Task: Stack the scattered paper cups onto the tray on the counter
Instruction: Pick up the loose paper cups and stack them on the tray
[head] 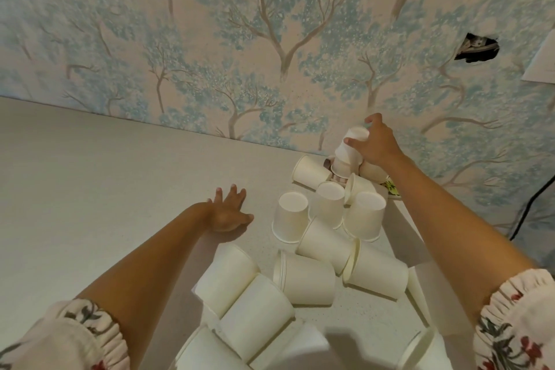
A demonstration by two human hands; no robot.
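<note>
Near the tabletop's (90,174) back edge, the right hand (375,144) grips an upside-down paper cup (354,144), its long axis slightly tilted, over the tray (393,192), while the left hand (228,213) rests flat, fingers spread.

Both forearms are bare from wrist to above the elbow. Behind the left hand (228,213), the arm ends in a short cream sleeve (75,336) with a gathered, elasticated cuff and a print of dark green-grey leaves and small red flowers. Behind the right hand (375,147), a matching sleeve (516,324) shows the same ruffled cuff and floral print.
</note>
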